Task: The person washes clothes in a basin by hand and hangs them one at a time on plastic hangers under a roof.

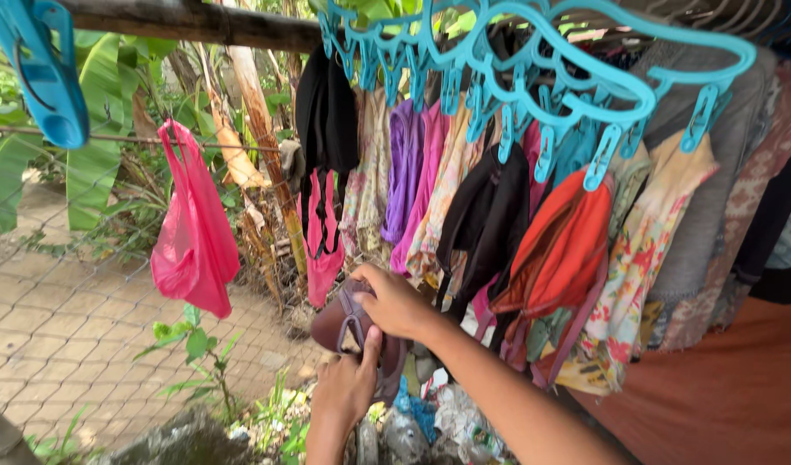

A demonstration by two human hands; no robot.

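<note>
Brown bra (pixel 352 323) is being gripped by both hands below the teal clip hanger (pixel 533 60). Right hand (pixel 397 303) is clasping its top; left hand (pixel 348 383) is pinching its strap. Holding the fabric flat would help.

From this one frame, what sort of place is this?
Probably an outdoor backyard laundry-drying spot: clothes clipped to a teal peg hanger under a wooden pole, a wire fence and banana leaves beyond. Both hands hold a brown garment.

Open air lies left of the hands (pixel 370 344), toward the wire mesh fence (pixel 86 310). A pink plastic bag (pixel 193 232) hangs there. Overhead, the turquoise plastic clip hanger (pixel 533 60) and its packed hanging clothes (pixel 499 207) block the right; litter (pixel 430 422) crowds below.
</note>
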